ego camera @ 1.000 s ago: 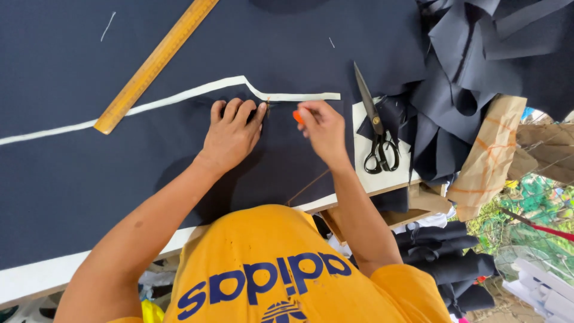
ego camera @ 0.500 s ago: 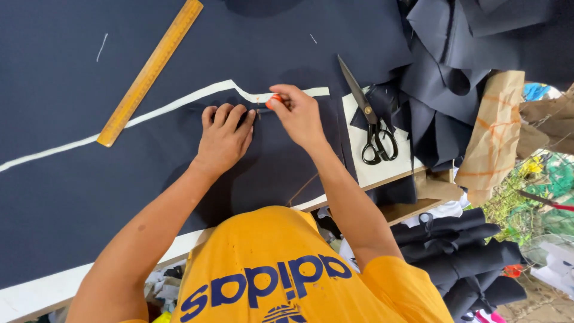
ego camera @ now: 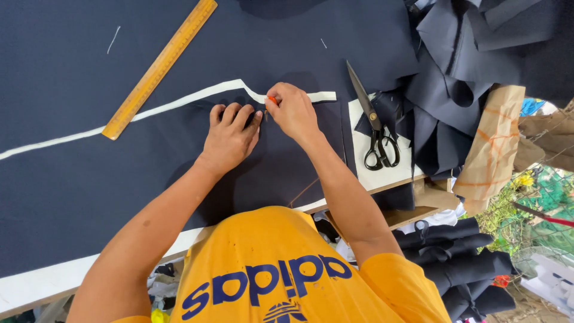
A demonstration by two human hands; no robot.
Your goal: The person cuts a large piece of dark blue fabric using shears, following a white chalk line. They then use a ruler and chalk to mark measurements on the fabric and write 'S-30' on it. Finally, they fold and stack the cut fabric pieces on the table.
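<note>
**Marking a line on dark cloth**

Pressing flat on the dark navy cloth [ego camera: 89,179], the left hand [ego camera: 230,136] lies palm down with its fingers spread and straight, so its grip is apart and holds nothing. Just to its right, and touching it at the fingertips, the right hand [ego camera: 293,110] has its grip pinched together on a small orange piece of chalk [ego camera: 271,100], whose tip meets the cloth between the two hands.

Beyond both hands, a pale strip [ego camera: 179,103] runs across the cloth, passing right above the left fingers and ending a little past the right hand. Farther up and to the left of the left hand, a wooden ruler [ego camera: 160,67] lies slanted on the cloth, well apart from both hands. To the right of the right hand, black-handled scissors [ego camera: 373,122] lie shut on a bare patch of the white table [ego camera: 371,176], blades pointing away from the person. Past the scissors, loose dark offcuts [ego camera: 472,66] are heaped, with a piece of brown paper [ego camera: 493,143] beside them. Near the person's yellow shirt [ego camera: 281,281], the table's front edge shows.
</note>
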